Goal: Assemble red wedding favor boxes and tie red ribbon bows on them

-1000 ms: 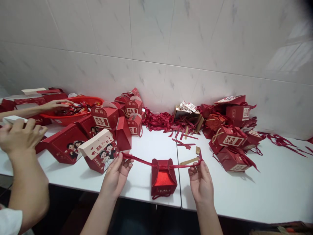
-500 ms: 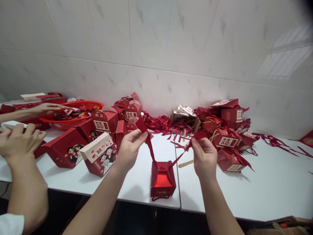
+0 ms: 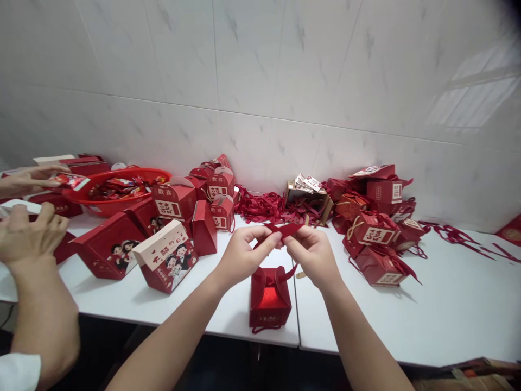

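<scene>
1. The left hand (image 3: 252, 252) and the right hand (image 3: 313, 252), apart 0.5 seconds ago with 1 ribbon end each, have come together above the box.
2. Both are closed, fingertips pinching the flat, dark red fabric ribbon (image 3: 285, 229), whose 2 ends now meet between them.
3. The small dark red cardboard box with a shiny red front panel (image 3: 271, 298) has stayed upright on the white tabletop (image 3: 236, 320), near its front edge, below the hands and touched by neither.
4. On the right, 1 ribbon strand slants up from the box; the left strand is largely hidden.
5. The ribbon work thus seems to have passed from spreading the ends to crossing them; whether a knot has formed cannot be told.
6. At far left, a co-worker's hand (image 3: 30, 182) has drawn back from the round red plastic basin (image 3: 95, 208), holding a red-and-white wrapped packet (image 3: 70, 180).
</scene>
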The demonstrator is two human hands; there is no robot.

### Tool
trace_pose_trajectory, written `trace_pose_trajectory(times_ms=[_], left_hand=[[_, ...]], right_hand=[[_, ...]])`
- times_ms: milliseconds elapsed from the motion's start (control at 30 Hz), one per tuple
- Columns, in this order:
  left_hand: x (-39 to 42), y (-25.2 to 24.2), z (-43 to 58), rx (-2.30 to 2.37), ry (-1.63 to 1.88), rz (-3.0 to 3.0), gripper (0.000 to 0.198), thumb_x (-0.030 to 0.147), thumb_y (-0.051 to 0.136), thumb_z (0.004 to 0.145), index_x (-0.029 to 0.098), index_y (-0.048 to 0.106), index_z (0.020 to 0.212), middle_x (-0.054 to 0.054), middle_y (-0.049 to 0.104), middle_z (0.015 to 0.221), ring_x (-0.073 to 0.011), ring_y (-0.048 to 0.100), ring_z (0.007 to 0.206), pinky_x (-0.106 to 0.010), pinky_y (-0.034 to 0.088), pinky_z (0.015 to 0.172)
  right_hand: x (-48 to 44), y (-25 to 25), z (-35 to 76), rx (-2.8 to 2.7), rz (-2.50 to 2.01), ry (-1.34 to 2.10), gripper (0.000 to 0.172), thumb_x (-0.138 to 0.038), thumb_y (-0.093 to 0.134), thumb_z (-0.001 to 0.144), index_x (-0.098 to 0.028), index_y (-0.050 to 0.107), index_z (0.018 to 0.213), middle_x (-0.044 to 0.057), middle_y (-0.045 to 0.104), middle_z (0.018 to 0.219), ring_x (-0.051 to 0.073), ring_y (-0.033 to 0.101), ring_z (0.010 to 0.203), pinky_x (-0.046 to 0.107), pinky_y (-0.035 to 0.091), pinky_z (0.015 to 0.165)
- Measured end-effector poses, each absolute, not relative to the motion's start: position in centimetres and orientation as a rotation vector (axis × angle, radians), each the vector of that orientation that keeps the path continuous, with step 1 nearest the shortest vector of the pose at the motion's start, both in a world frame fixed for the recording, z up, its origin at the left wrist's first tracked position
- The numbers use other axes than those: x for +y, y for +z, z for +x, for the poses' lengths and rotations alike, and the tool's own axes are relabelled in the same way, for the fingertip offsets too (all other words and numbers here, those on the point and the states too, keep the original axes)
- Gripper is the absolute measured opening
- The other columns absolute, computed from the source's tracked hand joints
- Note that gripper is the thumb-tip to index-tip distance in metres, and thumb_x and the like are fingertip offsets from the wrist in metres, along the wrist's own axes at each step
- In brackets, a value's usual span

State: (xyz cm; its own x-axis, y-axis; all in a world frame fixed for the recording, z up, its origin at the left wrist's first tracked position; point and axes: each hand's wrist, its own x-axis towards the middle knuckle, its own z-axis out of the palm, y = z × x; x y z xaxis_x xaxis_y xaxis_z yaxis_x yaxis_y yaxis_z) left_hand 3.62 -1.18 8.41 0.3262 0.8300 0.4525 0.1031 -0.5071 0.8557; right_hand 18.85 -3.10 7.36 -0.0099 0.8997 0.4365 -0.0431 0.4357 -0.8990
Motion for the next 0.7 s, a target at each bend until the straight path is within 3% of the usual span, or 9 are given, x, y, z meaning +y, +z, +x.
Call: trace_pose_trajectory(times_ms=[67, 133, 233, 300, 467, 567, 700], left_hand=[[-1.4, 8.2, 3.5, 0.878, 1.213, 1.895, 0.027, 0.031, 0.059, 0.082, 0.015, 0.065, 0.061, -0.001, 0.063, 0.060, -0.0122, 0.053, 0.059, -0.023, 0.040, 0.058], [-1.3, 8.0, 3.2, 0.887, 1.189, 1.889, 0.025, 0.029, 0.059, 0.081, 0.014, 0.065, 0.062, 0.000, 0.064, 0.061, -0.0122, 0.053, 0.060, -0.023, 0.041, 0.059], [-0.9, 7.7, 2.5, 0.823, 1.067, 1.853, 0.020, 0.029, 0.059, 0.081, 0.014, 0.068, 0.070, 0.000, 0.062, 0.064, -0.0124, 0.053, 0.063, -0.023, 0.040, 0.061], [-0.4, 7.5, 2.0, 0.765, 0.951, 1.769, 0.022, 0.028, 0.058, 0.080, 0.014, 0.065, 0.065, 0.001, 0.057, 0.060, -0.0116, 0.049, 0.061, -0.023, 0.038, 0.059], [0.8, 6.4, 1.0, 0.643, 0.910, 1.429, 0.027, 0.024, 0.055, 0.075, 0.016, 0.053, 0.049, 0.001, 0.051, 0.052, -0.0126, 0.048, 0.056, -0.026, 0.041, 0.062], [0.6, 6.2, 0.7, 0.611, 0.882, 1.454, 0.032, 0.030, 0.050, 0.083, 0.014, 0.065, 0.061, -0.004, 0.063, 0.063, -0.0179, 0.059, 0.068, -0.031, 0.046, 0.074], [-0.9, 6.4, 0.4, 0.731, 0.931, 1.825, 0.034, 0.035, 0.047, 0.090, 0.014, 0.072, 0.079, -0.008, 0.072, 0.084, -0.0222, 0.064, 0.087, -0.036, 0.045, 0.087]], right_hand=[[-3.3, 7.1, 18.6, -1.460, -0.749, 0.904, 0.010, -0.025, 0.067, 0.078, -0.018, 0.072, 0.083, 0.003, 0.069, 0.077, 0.015, 0.063, 0.071, 0.026, 0.052, 0.065], [-3.2, 6.6, 18.5, -1.472, -0.711, 0.910, 0.012, -0.028, 0.066, 0.081, -0.020, 0.072, 0.088, 0.003, 0.069, 0.082, 0.016, 0.064, 0.077, 0.027, 0.052, 0.070], [-2.5, 5.7, 18.7, -1.480, -0.698, 0.920, 0.017, -0.032, 0.059, 0.088, -0.022, 0.072, 0.093, 0.001, 0.066, 0.073, 0.014, 0.061, 0.066, 0.025, 0.050, 0.060], [-2.1, 5.2, 19.2, -1.580, -0.681, 0.876, 0.019, -0.030, 0.054, 0.091, -0.023, 0.071, 0.094, 0.000, 0.065, 0.069, 0.012, 0.059, 0.059, 0.023, 0.047, 0.053], [-2.0, 5.1, 20.7, -2.054, -0.587, 0.278, 0.025, -0.012, 0.047, 0.093, -0.022, 0.068, 0.101, 0.006, 0.071, 0.090, 0.017, 0.064, 0.082, 0.032, 0.049, 0.073], [-2.3, 5.1, 20.9, -2.115, -0.605, -0.082, 0.030, -0.007, 0.045, 0.092, -0.022, 0.068, 0.105, 0.007, 0.072, 0.091, 0.020, 0.063, 0.084, 0.037, 0.046, 0.076], [-2.8, 4.4, 21.0, -2.027, -0.672, -0.130, 0.034, -0.008, 0.050, 0.090, -0.026, 0.066, 0.114, 0.008, 0.069, 0.106, 0.022, 0.062, 0.098, 0.041, 0.047, 0.084]])
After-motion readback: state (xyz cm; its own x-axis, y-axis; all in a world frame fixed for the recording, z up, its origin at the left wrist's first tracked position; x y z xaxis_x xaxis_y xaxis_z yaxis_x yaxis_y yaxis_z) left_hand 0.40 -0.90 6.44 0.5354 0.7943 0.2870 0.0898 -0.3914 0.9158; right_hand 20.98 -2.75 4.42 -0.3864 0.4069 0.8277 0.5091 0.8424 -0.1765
